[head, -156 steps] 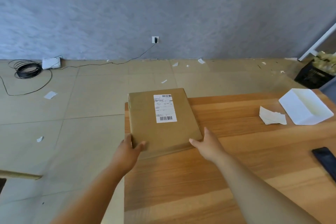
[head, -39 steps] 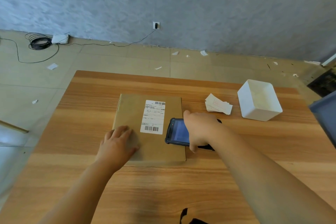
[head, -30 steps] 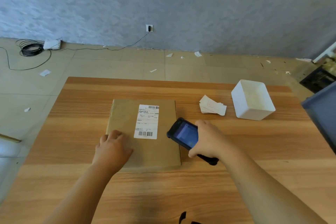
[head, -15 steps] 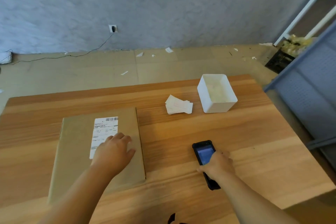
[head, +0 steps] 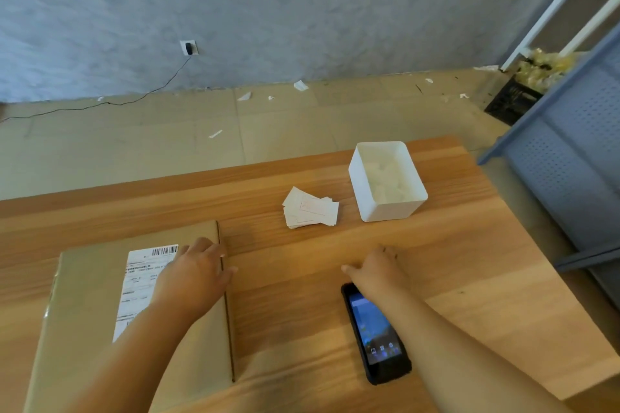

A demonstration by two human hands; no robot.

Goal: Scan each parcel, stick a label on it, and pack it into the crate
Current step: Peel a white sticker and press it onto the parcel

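Cardboard parcel (head: 100, 312) flat on wooden table (head: 302, 295), left hand (head: 194, 273) resting open on it, right hand (head: 375, 270) open and empty above handheld scanner (head: 375, 332), label stack (head: 310, 208) beyond.

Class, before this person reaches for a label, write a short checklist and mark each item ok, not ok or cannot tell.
1. Black handheld scanner lies ungripped on the wooden table: ok.
2. Right hand holds nothing: ok.
3. Left hand rests flat on the brown cardboard parcel: ok.
4. Stack of white paper labels uncovered: ok.
5. Scan registered: cannot tell.
6. Room in the blue perforated crate: cannot tell, its inside is out of view.
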